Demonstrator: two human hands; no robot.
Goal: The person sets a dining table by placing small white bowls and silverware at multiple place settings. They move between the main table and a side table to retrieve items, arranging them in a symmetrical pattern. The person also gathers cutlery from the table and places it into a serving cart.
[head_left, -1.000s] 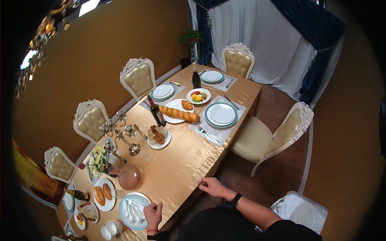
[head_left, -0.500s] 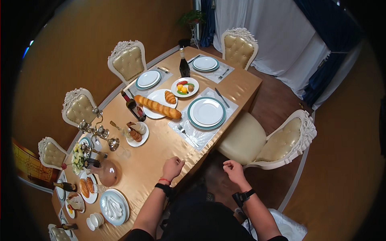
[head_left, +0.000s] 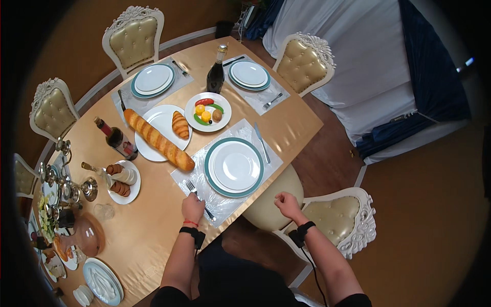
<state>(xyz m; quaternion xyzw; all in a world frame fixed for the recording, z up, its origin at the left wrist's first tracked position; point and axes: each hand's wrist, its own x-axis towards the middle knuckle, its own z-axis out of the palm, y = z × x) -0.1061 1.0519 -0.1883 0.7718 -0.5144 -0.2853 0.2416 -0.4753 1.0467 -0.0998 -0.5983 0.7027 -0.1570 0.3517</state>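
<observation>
My left hand (head_left: 193, 209), with a red cord at the wrist, is closed at the middle of a fork (head_left: 209, 213) on the left side of a silver placemat (head_left: 225, 207). The fork's tines and handle end show past my fingers. Stacked white plates (head_left: 236, 165) rest on a teal-rimmed plate (head_left: 208, 176) on this mat, with a knife (head_left: 262, 143) along the far right side. My right hand (head_left: 289, 205) is curled with nothing visible in it, above the chair seat (head_left: 280, 192) beside the table.
Beyond the mat are a long bread loaf (head_left: 158, 139), a croissant (head_left: 180, 125), a plate of colourful food (head_left: 226, 124) and dark bottles (head_left: 215, 77) (head_left: 121, 143). A candelabra (head_left: 89, 189) and glass decanter (head_left: 91, 236) stand at left. Carved chairs (head_left: 134, 43) ring the table.
I have moved nearer the set mat, so the view has shifted. My left hand has gone from the bare tablecloth to the fork; my right hand is now over the chair seat.
</observation>
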